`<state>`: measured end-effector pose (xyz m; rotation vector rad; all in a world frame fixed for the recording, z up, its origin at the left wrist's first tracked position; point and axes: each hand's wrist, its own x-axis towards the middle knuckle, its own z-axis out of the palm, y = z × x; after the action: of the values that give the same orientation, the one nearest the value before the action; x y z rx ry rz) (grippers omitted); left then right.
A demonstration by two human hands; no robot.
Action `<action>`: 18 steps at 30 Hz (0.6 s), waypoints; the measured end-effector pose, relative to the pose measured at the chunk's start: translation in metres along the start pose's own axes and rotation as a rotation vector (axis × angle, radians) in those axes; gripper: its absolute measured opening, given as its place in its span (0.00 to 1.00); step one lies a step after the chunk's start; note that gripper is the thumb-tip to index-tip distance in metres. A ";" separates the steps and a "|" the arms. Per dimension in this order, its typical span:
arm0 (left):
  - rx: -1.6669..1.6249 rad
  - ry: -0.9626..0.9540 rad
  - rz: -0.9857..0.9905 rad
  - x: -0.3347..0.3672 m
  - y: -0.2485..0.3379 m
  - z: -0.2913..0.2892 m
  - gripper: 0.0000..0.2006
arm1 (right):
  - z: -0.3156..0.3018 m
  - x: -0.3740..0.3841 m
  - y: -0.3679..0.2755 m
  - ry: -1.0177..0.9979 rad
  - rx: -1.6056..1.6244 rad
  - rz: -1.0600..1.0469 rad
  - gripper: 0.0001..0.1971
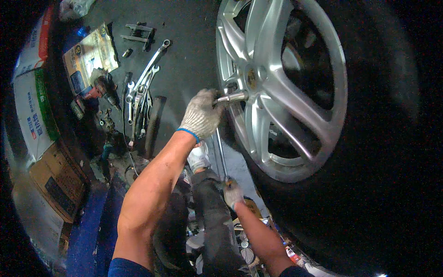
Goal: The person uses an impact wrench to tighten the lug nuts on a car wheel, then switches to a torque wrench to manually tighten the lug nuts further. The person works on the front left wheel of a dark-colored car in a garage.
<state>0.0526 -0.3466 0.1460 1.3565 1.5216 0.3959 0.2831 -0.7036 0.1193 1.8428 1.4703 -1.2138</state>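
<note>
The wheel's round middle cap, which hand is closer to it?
Left. The left hand is left of the cap and slightly lower, holding the wrench near its socket; the right hand is far below, at the wrench's other end.

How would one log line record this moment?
left hand: holding socket wrench, upper end | right hand: holding its lower end | socket: at silver wheel, near centre cap | spanners: on floor

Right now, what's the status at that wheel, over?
Gloved left hand gripping the wrench near its socket; gloved right hand at the wrench's lower end. Socket at the wheel's hub; seating unclear. Loose spanners lie off left, apart.
</note>
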 end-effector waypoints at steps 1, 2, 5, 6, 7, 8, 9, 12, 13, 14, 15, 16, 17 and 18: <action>0.022 -0.017 -0.026 -0.001 0.001 0.001 0.21 | -0.017 -0.019 -0.011 0.049 -0.057 -0.025 0.18; 0.045 -0.014 -0.059 -0.001 0.002 0.001 0.21 | -0.039 -0.057 -0.021 0.154 0.273 0.030 0.21; -0.115 -0.052 -0.089 0.003 -0.002 0.006 0.22 | -0.121 -0.144 -0.058 0.095 0.246 0.068 0.26; -0.166 -0.067 -0.085 0.007 -0.005 0.007 0.22 | -0.153 -0.167 -0.073 -0.087 0.377 0.316 0.22; -0.118 -0.086 -0.058 0.011 -0.008 0.008 0.23 | -0.183 -0.186 -0.088 -0.141 0.273 0.378 0.19; -0.061 -0.106 -0.021 0.016 -0.012 0.008 0.23 | -0.218 -0.204 -0.100 -0.199 0.389 0.367 0.21; -0.005 -0.127 0.019 0.021 -0.016 0.008 0.24 | -0.255 -0.222 -0.109 -0.301 0.374 0.348 0.25; -0.047 -0.266 -0.031 0.030 -0.019 0.009 0.26 | -0.304 -0.238 -0.130 -0.292 0.269 0.260 0.29; -0.059 -0.281 -0.059 0.030 -0.018 0.011 0.25 | -0.304 -0.234 -0.130 -0.248 0.152 0.197 0.28; -0.069 -0.269 -0.063 0.029 -0.016 0.012 0.25 | -0.296 -0.228 -0.128 -0.230 0.172 0.272 0.27; -0.063 -0.166 -0.025 0.026 -0.014 0.014 0.25 | -0.281 -0.221 -0.122 -0.221 0.189 0.346 0.26; -0.106 -0.129 -0.053 0.023 -0.011 0.016 0.25 | -0.264 -0.212 -0.111 -0.216 0.208 0.427 0.25; -0.161 -0.123 -0.110 0.021 -0.008 0.016 0.25 | -0.241 -0.200 -0.101 -0.067 0.090 0.296 0.25; -0.197 -0.124 -0.170 0.019 -0.006 0.016 0.25 | -0.219 -0.190 -0.090 0.110 0.083 0.072 0.25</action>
<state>0.0653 -0.3373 0.1254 1.0712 1.4420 0.3384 0.2671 -0.5963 0.4033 2.0287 1.4169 -1.1719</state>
